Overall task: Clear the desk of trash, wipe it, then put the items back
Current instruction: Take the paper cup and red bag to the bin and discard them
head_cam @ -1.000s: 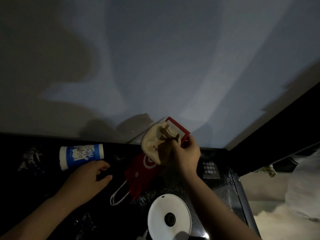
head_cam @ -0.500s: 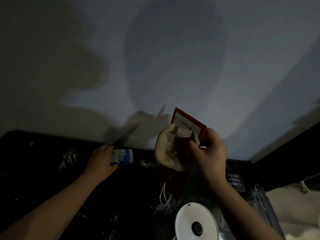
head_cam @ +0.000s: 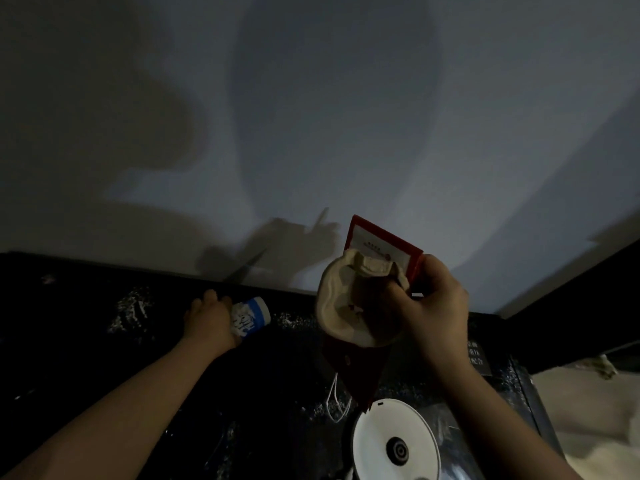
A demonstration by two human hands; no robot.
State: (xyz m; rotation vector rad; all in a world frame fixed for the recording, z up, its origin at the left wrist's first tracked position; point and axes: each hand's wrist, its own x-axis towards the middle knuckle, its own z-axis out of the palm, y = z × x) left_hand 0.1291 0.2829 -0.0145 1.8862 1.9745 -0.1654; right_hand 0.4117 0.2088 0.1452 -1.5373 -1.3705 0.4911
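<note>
The left hand reaches to the far edge of the dark, speckled table, its fingers wrapped around one end of a blue-and-white paper cup that lies on its side close to the pale wall. The right hand, raised above the table, clutches a crumpled cream-coloured paper container together with a flat red paper bag, whose white cord handle dangles below. A round white device sits near the table's front edge.

A dim bedroom, seemingly: black desk against plain wall, bedding beside.
</note>
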